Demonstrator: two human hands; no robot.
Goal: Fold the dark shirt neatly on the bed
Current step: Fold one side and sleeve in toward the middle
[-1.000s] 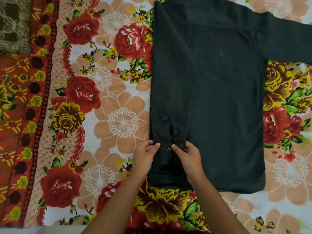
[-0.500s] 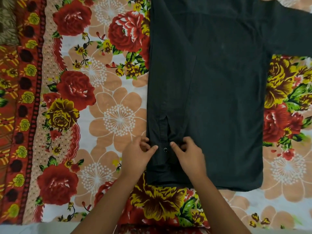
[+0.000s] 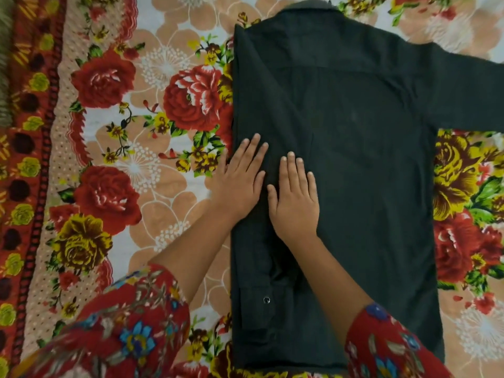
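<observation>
The dark shirt (image 3: 360, 165) lies face down on the floral bedsheet (image 3: 152, 165), collar at the top. Its left side and sleeve are folded inward, with the cuff and its snap button (image 3: 266, 300) near the bottom hem. The other sleeve stretches out to the upper right, past the frame edge. My left hand (image 3: 240, 178) lies flat, fingers spread, on the shirt's folded left edge, partly over the sheet. My right hand (image 3: 296, 197) presses flat on the folded sleeve beside it. Neither hand grips anything.
The bedsheet has big red and yellow roses and a red patterned border (image 3: 30, 186) down the left. My red floral sleeves (image 3: 131, 331) fill the lower corners. A dull patterned fabric shows at the far upper left edge.
Both hands let go of the cuff near the hem and moved up the folded sleeve to lie flat on it. The camera moved closer, and the collar came into view.
</observation>
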